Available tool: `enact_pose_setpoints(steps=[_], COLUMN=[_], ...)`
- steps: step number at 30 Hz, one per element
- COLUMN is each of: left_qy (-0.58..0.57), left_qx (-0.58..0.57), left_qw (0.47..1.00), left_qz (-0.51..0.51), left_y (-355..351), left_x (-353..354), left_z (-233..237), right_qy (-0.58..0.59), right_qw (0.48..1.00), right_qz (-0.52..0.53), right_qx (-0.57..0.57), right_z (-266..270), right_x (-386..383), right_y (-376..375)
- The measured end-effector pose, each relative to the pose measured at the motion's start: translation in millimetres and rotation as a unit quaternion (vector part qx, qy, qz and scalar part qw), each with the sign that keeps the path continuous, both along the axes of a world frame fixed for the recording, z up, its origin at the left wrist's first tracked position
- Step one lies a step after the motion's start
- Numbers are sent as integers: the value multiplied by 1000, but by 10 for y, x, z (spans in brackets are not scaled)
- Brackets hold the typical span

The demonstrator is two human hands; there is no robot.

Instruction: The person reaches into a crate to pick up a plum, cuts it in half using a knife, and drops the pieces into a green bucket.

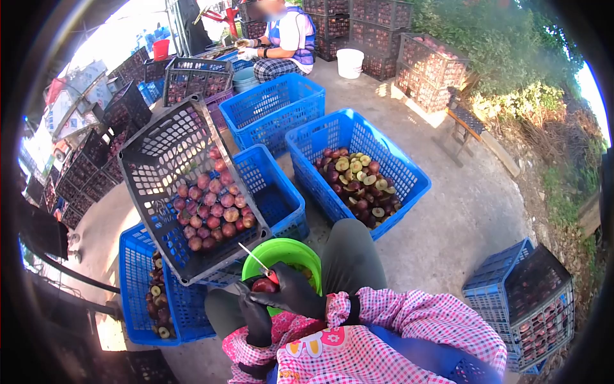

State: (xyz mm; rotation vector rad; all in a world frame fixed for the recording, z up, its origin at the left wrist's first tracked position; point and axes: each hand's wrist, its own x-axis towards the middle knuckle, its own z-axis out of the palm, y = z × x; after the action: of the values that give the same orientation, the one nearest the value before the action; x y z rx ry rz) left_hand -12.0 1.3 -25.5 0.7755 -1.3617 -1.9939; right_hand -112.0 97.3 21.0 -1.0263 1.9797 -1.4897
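Note:
My right hand, in a black glove, is closed around a small knife with a red handle. Its thin blade points up and to the left. A dark red plum sits in my left hand, also black-gloved, close against the right hand. Both hands are over the near side of a bright green bucket between my knees; its contents are mostly hidden. Left of it, a tilted black crate holds whole plums and rests on blue crates.
A blue crate ahead contains halved plums. Another blue crate at left holds cut fruit. Farther back stands a blue crate. A seated person works beyond, near stacked plum crates and a white bucket.

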Motion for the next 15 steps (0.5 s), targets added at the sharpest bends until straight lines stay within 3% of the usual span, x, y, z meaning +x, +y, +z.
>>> enact_pose_setpoints(steps=[1,2,4,5,7,10,13,15], left_qy=[24,23,-78,-78,-78,-40,-38,-54], left_qx=[-12,-11,-242,-241,-30,-32,-106,-85], left_qw=[997,998,963,963,996,998,993,994], left_qz=[66,66,87,87,-27,-48,-38,-39], left_y=[47,33,-49,-57,-50,-31,4,-103], left_x=[-42,-33,-2,22,87,100,118,132], left_z=[-5,-43,-97,-24,192,117,137,-45], right_qy=[-19,-20,29,29,36,-44,2,18], right_qw=[1000,1000,998,998,997,999,999,999], right_qz=[-1,-1,-6,-6,6,-4,0,3], right_qx=[22,24,-61,-61,-72,5,-39,-42], right_z=[-15,-42,-81,-77,-57,-24,-3,-20], right_x=[12,21,32,30,23,27,18,11], right_y=[1,5,-1,-2,-3,-20,-8,-23])
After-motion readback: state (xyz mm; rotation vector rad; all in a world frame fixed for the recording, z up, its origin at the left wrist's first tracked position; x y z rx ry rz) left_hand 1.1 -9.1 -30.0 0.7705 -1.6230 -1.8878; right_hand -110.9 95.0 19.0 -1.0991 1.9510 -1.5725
